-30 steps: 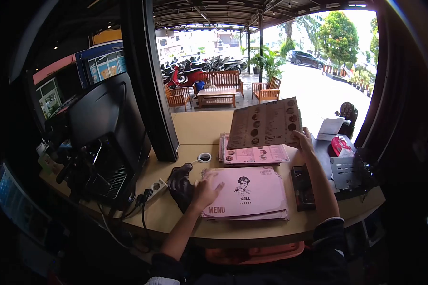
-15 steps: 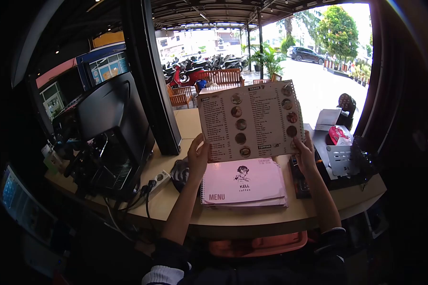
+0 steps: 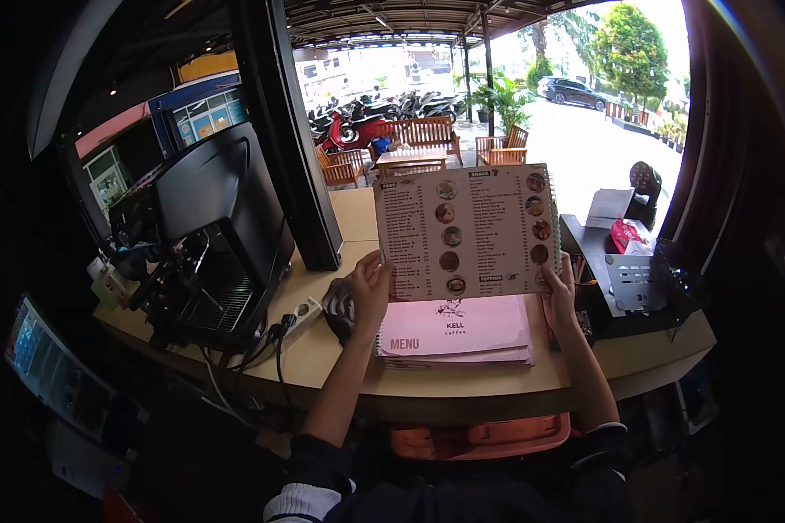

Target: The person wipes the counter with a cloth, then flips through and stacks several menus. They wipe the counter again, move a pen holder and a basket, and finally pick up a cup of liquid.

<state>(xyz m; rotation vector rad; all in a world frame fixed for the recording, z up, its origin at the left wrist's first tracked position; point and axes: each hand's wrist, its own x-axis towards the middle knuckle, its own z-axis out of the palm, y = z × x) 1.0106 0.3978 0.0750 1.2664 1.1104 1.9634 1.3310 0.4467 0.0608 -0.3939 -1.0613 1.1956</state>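
Observation:
A spiral-bound menu [image 3: 488,231] is held up in front of me, tilted upright, its page showing food and snack lists with small round dish photos. My left hand [image 3: 372,281] is closed on its lower left corner. At the lower right edge, my right hand [image 3: 560,283] grips it with the thumb on the page. Under it on the counter [image 3: 427,381] lies a stack of pink-white menus [image 3: 453,336], the top cover printed "MENU" and "KELL coffee". The held menu hides the upper part of that cover.
A black espresso machine [image 3: 222,235] stands on the left, beside a power strip [image 3: 301,318] with plugged cables. Behind it rises a dark post [image 3: 288,139]. On the right are a black stand with a metal plate [image 3: 634,283] and a red packet [image 3: 624,235]. An orange-red chair [image 3: 480,436] is below the counter.
The held menu sits slightly lower and to the right in view, covering more of the top cover below. The background has shifted a little right too. Both hands keep their grip.

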